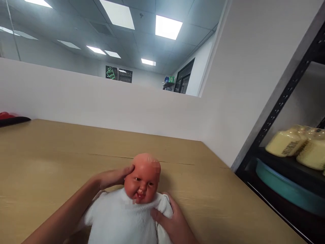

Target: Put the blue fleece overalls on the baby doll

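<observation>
A baby doll (142,183) faces me at the near side of the table, its head bare and its body covered in white terry cloth (122,220). My left hand (116,177) cups the side of the doll's head; the thumb shows by its temple, while the other fingers are hidden behind it. At the doll's shoulder on the right, my right hand (174,217) grips the cloth-covered upper arm, thumb in front and fingers behind. The doll's lower body is out of the frame.
The wooden table (63,162) meets a white wall (114,101) with a window above. A black shelf rack (276,108) on the right holds bottles of pale yellow liquid (286,142) and a teal basin (284,189). A red and black item (12,119) lies far left.
</observation>
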Demonstrator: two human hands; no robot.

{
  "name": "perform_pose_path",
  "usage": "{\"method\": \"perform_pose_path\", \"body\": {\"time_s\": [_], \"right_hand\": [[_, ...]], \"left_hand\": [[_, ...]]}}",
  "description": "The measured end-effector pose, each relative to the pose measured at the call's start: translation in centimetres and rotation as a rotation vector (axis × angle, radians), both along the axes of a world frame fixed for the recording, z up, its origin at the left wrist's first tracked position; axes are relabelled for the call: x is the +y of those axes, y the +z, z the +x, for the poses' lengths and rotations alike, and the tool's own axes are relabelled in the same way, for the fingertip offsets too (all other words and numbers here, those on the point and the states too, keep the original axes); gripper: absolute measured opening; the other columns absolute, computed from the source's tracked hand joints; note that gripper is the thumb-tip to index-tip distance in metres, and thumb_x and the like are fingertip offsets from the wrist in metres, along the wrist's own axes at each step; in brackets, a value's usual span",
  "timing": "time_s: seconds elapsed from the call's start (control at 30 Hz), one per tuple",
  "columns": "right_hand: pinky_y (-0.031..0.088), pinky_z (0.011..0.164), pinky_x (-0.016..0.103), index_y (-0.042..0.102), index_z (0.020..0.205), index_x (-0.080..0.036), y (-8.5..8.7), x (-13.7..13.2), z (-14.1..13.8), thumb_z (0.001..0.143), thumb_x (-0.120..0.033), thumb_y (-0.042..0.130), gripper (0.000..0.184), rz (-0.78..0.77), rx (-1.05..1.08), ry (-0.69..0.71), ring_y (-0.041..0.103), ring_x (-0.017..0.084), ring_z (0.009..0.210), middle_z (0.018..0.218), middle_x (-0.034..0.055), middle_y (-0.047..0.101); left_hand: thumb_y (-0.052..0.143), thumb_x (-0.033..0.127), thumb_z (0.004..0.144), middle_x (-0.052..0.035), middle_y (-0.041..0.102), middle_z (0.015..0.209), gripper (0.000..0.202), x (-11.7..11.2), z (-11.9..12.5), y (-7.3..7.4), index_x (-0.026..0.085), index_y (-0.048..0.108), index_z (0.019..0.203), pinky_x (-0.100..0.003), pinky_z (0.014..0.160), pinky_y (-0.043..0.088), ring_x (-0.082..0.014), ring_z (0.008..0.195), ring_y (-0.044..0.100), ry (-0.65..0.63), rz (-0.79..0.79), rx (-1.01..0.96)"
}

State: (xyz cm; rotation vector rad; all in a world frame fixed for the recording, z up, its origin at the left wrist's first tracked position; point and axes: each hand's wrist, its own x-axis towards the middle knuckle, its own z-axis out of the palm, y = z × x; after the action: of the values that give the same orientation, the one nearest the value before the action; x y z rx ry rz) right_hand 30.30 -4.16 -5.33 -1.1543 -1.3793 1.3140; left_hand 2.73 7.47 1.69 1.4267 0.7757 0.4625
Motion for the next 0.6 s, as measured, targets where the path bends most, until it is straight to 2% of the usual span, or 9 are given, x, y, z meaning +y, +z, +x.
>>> {"method": "perform_pose_path", "body": {"time_s": [0.13,0.23,0.33,0.43,0.6], "right_hand": [[0.057,0.103,0.046,0.072,0.119,-0.018,-0.6,4.1,0.5,0.072,-0.076,0.090,0.077,-0.007,0.006,-0.102,0.074,0.034,0.111,0.120,0.0134,0.081],[0.057,0.103,0.047,0.075,0.116,-0.017,-0.9,7.6,1.1,0.067,-0.078,0.092,0.080,-0.033,0.013,-0.121,0.075,0.037,0.113,0.118,0.0140,0.083],[0.057,0.103,0.049,0.077,0.115,-0.019,-0.9,10.9,1.8,0.065,-0.077,0.094,0.079,-0.078,0.008,-0.124,0.077,0.037,0.112,0.116,0.0123,0.085],[0.057,0.105,0.052,0.078,0.110,-0.018,-0.6,13.8,2.4,0.058,-0.080,0.095,0.082,-0.126,-0.005,-0.105,0.078,0.037,0.109,0.112,0.0120,0.086],[0.057,0.107,0.054,0.078,0.106,-0.019,0.0,18.0,2.8,0.056,-0.080,0.095,0.080,-0.096,-0.024,-0.086,0.077,0.037,0.111,0.115,0.0127,0.085]], "left_hand": [[0.067,0.105,0.068,-0.0143,0.074,0.147,0.109,4.9,0.8,-1.1,0.019,0.080,0.134,-0.045,0.127,0.045,-0.0422,0.149,0.059,-0.003,-0.006,-0.031],[0.064,0.102,0.076,-0.0137,0.072,0.150,0.105,8.2,1.6,-2.0,0.020,0.076,0.141,-0.044,0.126,0.045,-0.0410,0.151,0.057,0.038,0.006,-0.038],[0.062,0.101,0.078,-0.0141,0.074,0.147,0.103,10.9,2.3,-2.9,0.019,0.078,0.138,-0.044,0.124,0.046,-0.0423,0.147,0.060,0.089,-0.004,-0.018],[0.060,0.103,0.077,-0.0189,0.076,0.142,0.107,13.2,2.7,-3.5,0.016,0.078,0.136,-0.047,0.117,0.052,-0.0458,0.142,0.064,0.181,-0.036,0.024],[0.059,0.102,0.080,-0.0238,0.078,0.137,0.104,16.1,3.7,-4.0,0.013,0.079,0.129,-0.046,0.111,0.057,-0.0453,0.139,0.067,0.300,-0.016,0.039]]}}
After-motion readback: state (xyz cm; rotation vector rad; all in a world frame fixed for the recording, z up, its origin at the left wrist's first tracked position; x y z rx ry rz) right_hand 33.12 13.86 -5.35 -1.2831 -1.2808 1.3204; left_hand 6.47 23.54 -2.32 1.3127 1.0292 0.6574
